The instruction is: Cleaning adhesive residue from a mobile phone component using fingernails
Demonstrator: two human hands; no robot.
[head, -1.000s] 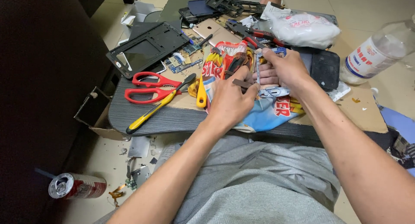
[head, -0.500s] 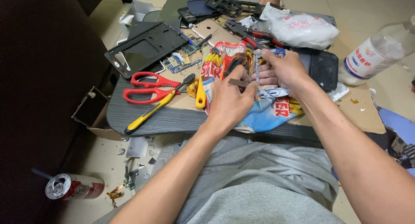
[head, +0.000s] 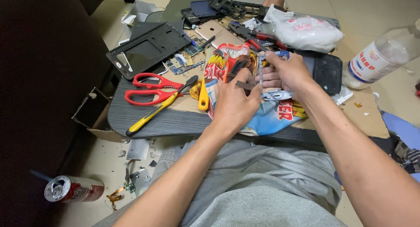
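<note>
Frame: a thin silver metal phone frame [head: 267, 84] is standing over the colourful snack bag [head: 267, 115], middle of the table.
Right hand [head: 289, 73]: gripping the frame's far side.
Left hand [head: 234, 105]: pinching a small dark tool [head: 243, 84] against it.
Left: red-handled scissors [head: 151, 89] are lying near a yellow-handled screwdriver [head: 153, 113].

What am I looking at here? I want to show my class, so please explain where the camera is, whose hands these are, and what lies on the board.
The camera sits on a person's head and looks down at their own lap and arms. The left hand and right hand together grip a thin metal frame over a colourful bag. On the grey board lie red scissors, a yellow-handled screwdriver and a black tray. A white plastic bag lies behind; a can lies on the floor.
</note>
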